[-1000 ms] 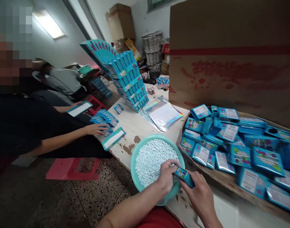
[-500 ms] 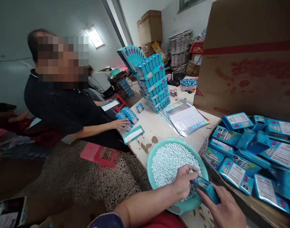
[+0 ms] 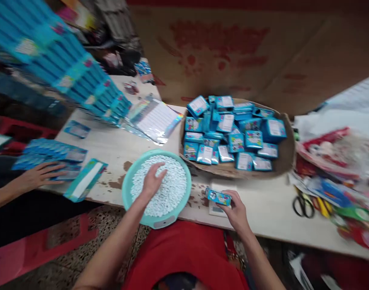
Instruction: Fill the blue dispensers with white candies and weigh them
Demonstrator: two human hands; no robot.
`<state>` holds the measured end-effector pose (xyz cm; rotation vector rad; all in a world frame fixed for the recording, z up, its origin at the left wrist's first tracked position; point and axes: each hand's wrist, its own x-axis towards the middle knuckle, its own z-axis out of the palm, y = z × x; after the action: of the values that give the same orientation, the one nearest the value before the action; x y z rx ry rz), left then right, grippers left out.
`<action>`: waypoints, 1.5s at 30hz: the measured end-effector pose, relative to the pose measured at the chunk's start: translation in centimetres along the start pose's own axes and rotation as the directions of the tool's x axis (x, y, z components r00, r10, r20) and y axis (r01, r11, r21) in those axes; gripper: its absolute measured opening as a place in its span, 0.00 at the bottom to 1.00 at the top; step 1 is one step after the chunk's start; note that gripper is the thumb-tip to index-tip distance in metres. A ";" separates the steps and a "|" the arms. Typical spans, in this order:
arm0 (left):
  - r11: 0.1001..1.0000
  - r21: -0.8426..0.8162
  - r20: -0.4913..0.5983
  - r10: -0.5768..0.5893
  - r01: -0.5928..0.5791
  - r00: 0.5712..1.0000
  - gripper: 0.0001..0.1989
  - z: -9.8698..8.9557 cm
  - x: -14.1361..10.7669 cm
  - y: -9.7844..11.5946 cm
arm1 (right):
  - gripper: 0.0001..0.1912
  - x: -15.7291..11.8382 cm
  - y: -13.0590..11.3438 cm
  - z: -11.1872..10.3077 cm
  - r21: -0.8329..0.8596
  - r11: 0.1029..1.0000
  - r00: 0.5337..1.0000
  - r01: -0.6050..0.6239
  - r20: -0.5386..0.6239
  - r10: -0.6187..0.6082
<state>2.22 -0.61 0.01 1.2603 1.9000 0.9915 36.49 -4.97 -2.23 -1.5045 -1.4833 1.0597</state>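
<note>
Plainly, the left hand [image 3: 153, 181] lies over the small white pellets [image 3: 174, 177], thumb and fingers apart, the fingertips touching the pebbly heap. These pellets, smooth-looking and rounded, fill much of a round mint-green plastic basin [image 3: 126, 187] with a smooth rim and a tab facing the wearer's red top [image 3: 186, 257]. The right hand [image 3: 237, 210] has its grip clamped on a slim blue printed carton [image 3: 219, 197], held lengthwise over a flat, pale, squarish object [image 3: 214, 209] on the worktop [image 3: 272, 205]. That surface is off-white, its coating worn to rough brown patches about the basin. Behind the right hand, a shallow brown cardboard tray [image 3: 289, 155] with a bent, rounded edge holds a jumble of glossy blue packs [image 3: 235, 141], some showing white label panels; a tall corrugated board [image 3: 233, 60] with red print stands behind it. Black-handled scissors [image 3: 303, 205] lie at the right, beside crinkled clear and coloured plastic packaging [image 3: 338, 181]. To the left are shiny rainbow-edged sheets [image 3: 158, 119], a leaning-looking stack of blue display boxes [image 3: 66, 68], and another person's hand [image 3: 47, 174], fingers spread on overlapping blue packets [image 3: 56, 153], near a blue-bordered white strip [image 3: 85, 181].
</note>
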 end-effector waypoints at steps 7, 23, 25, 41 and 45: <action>0.971 -0.075 0.071 0.231 -0.226 0.970 0.28 4.8 4.6 10.6 | 0.23 -0.4 4.1 -1.7 -0.021 0.990 0.986 -0.138 -0.098 0.136; 0.948 -0.024 0.480 0.290 -0.318 0.828 0.11 10.1 -1.3 10.1 | 0.46 25.1 2.4 -4.8 -0.440 0.897 0.997 0.040 -0.037 -0.063; 0.952 -0.016 0.400 0.288 -0.307 0.870 0.11 9.5 -2.5 9.4 | 0.45 26.6 3.4 -3.0 -0.478 0.878 1.000 -0.031 -0.017 0.025; 0.879 0.041 0.629 0.347 -0.475 0.696 0.14 12.7 -5.0 7.7 | 0.29 6.1 -3.8 -13.0 0.613 0.782 0.976 -0.109 -0.083 0.202; 0.845 -0.015 0.674 0.403 -0.535 0.619 0.17 14.3 -4.5 8.0 | 0.26 -0.9 -1.9 -13.5 0.658 0.700 0.878 -0.277 -0.124 0.463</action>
<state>19.15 0.61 0.05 1.9793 1.1273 0.4733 48.33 -5.34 4.54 -1.3992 -0.5214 1.3400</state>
